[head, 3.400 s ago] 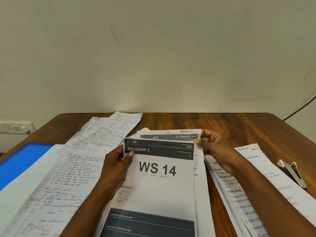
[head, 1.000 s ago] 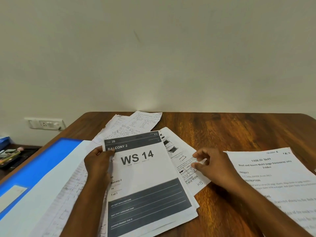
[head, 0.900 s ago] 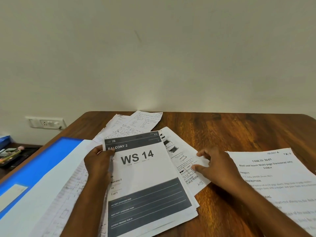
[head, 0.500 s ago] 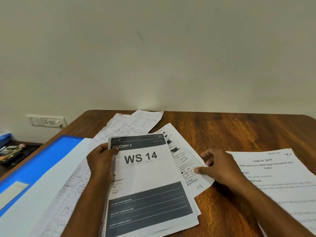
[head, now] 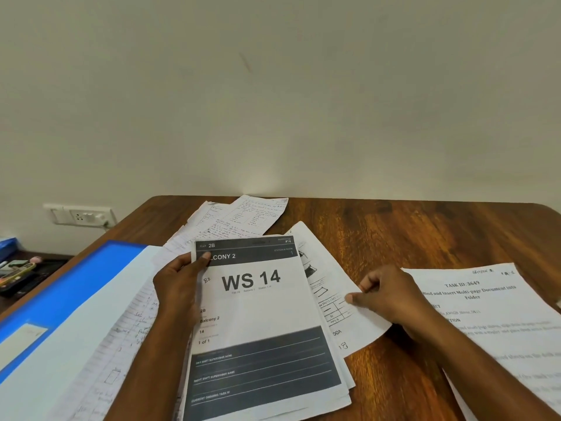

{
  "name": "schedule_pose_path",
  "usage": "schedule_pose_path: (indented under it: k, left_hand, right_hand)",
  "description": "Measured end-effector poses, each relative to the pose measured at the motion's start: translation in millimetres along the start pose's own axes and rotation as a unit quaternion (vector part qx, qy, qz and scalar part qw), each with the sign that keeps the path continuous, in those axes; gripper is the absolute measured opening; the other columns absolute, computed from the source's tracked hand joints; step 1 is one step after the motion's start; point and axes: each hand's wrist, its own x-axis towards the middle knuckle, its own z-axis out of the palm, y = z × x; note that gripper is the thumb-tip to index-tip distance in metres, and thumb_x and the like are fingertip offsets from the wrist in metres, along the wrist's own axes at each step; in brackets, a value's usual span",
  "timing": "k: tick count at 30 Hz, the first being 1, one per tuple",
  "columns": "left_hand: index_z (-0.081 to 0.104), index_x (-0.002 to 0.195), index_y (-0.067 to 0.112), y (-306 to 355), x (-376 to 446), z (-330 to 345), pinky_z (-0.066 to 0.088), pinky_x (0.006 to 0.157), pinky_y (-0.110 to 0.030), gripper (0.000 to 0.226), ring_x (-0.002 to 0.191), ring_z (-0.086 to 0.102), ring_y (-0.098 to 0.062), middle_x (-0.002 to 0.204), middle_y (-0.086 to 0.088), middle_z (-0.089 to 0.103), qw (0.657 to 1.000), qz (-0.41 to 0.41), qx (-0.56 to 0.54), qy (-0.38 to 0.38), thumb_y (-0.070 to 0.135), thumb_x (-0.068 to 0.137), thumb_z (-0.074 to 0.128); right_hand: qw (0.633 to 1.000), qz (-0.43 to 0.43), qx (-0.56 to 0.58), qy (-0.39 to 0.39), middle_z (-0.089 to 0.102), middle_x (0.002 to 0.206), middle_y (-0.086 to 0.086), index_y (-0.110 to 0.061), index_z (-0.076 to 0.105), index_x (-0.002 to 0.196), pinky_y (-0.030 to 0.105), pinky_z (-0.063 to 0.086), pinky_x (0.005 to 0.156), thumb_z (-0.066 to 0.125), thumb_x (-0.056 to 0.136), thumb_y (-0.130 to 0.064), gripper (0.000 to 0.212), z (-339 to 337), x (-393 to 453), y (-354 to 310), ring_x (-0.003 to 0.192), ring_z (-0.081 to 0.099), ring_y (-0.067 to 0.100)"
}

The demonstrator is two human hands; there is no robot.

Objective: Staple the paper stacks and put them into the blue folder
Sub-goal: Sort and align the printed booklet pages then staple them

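A printed stack topped by a "WS 14" sheet [head: 258, 317] lies in the middle of the wooden table [head: 425, 232]. My left hand [head: 179, 287] grips its upper left edge, thumb on the dark header. A single sheet with diagrams [head: 334, 299] sticks out from under the stack to the right, and my right hand [head: 388, 293] pinches its right edge. The open blue folder [head: 69, 287] lies at the left with white paper in it. No stapler is in view.
Handwritten sheets [head: 239, 220] fan out behind the stack and under my left arm. A printed "TASK ID" stack [head: 491, 317] lies at the right. A wall socket [head: 80, 215] and a low side surface with small items [head: 21, 268] sit at far left.
The view swung left and the stapler left the frame. The stack shifted slightly right and turned more upright. My right hand came off the stack's top corner and now pinches the diagram sheet.
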Motion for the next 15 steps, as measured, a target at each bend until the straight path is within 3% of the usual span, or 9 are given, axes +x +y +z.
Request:
schedule_pose_path:
  k: [4,7,10,12,15]
  left_hand:
    - [0.074,0.102,0.016,-1,2,0,0.064,0.082,-0.048,0.016,0.083,0.081,-0.03,0.094,-0.006,0.083,1.0,0.003,-0.001,0.0,0.018,0.089,0.083]
    - [0.073,0.102,0.018,-3,3,1,0.064,0.084,-0.05,0.017,0.08,0.081,-0.03,0.093,-0.005,0.082,1.0,0.004,0.012,0.003,0.02,0.088,0.084]
    - [0.074,0.102,0.02,-4,4,2,0.064,0.086,-0.052,0.018,0.081,0.081,-0.03,0.093,-0.003,0.083,1.0,0.003,0.023,0.005,0.023,0.088,0.084]
    - [0.074,0.102,0.021,-4,4,3,0.064,0.085,-0.051,0.017,0.081,0.081,-0.03,0.09,-0.002,0.083,1.0,0.003,0.028,0.002,0.024,0.088,0.084]
    - [0.074,0.101,0.021,-5,2,5,0.065,0.08,-0.047,0.017,0.08,0.081,-0.03,0.088,-0.002,0.082,0.999,0.001,0.035,-0.003,0.023,0.088,0.084]
  right_hand:
    - [0.992,-0.011,-0.115,-0.042,0.076,0.077,-0.006,-0.018,0.076,0.073,0.044,0.065,0.078,0.093,0.074,-0.033,0.022,-33,5,5,0.074,0.073,0.013]
    - [0.972,0.01,-0.173,-0.158,0.079,0.076,-0.003,-0.014,0.078,0.078,0.033,0.065,0.072,0.093,0.076,-0.03,0.021,-63,1,7,0.069,0.077,0.016]
    - [0.949,0.043,-0.184,-0.251,0.08,0.078,0.003,-0.007,0.077,0.086,0.022,0.055,0.059,0.091,0.078,-0.032,0.03,-79,-6,6,0.064,0.073,0.015]
    - [0.951,0.036,-0.188,-0.24,0.08,0.078,0.0,-0.01,0.077,0.088,0.023,0.05,0.056,0.091,0.075,-0.043,0.038,-80,-5,7,0.064,0.073,0.013]
    - [0.986,0.004,-0.115,-0.117,0.078,0.08,-0.002,-0.014,0.075,0.085,0.032,0.059,0.066,0.091,0.073,-0.047,0.039,-64,5,11,0.07,0.075,0.014]
